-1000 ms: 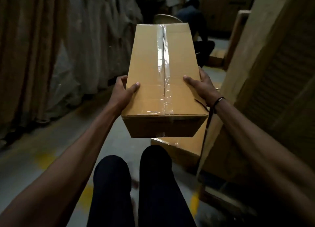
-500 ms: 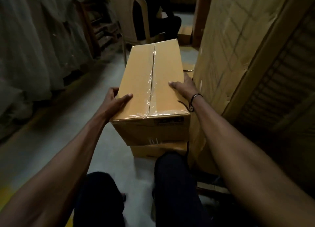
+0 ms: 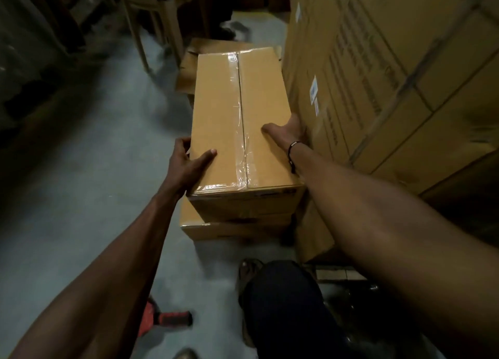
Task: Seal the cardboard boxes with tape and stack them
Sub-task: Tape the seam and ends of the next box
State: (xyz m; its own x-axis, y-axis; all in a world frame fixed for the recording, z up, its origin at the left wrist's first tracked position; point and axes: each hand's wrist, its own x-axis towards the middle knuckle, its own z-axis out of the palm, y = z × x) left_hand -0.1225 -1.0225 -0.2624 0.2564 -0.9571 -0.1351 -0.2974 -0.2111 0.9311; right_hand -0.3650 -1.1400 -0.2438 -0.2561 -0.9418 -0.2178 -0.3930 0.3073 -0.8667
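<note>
Two boxes stacked, both my hands on the upper one

Two tan cardboard boxes sit one on the other between my hands. My left hand (image 3: 189,159) grips the near left edge of the sealed box (image 3: 240,121), thumb flat on its top and fingers curled down its side. My right hand (image 3: 289,129) holds the right edge, thumb lying on the lid, fingers hidden in the gap beside the big cartons. One strip of clear tape (image 3: 241,126) runs along the lid's centre seam and folds over the near end. Under my hands the lower box (image 3: 216,227) rests on the floor, its near edge showing just below the upper one. Beyond my fingers one opened flat carton (image 3: 205,51) lies on the floor. Right of my right hand rises a wall of large printed cartons (image 3: 378,70), touching the sealed box's side or just beside it. Grey concrete floor (image 3: 89,169) spreads left of my left hand, dim, with chair legs (image 3: 151,34) farther off.
</note>
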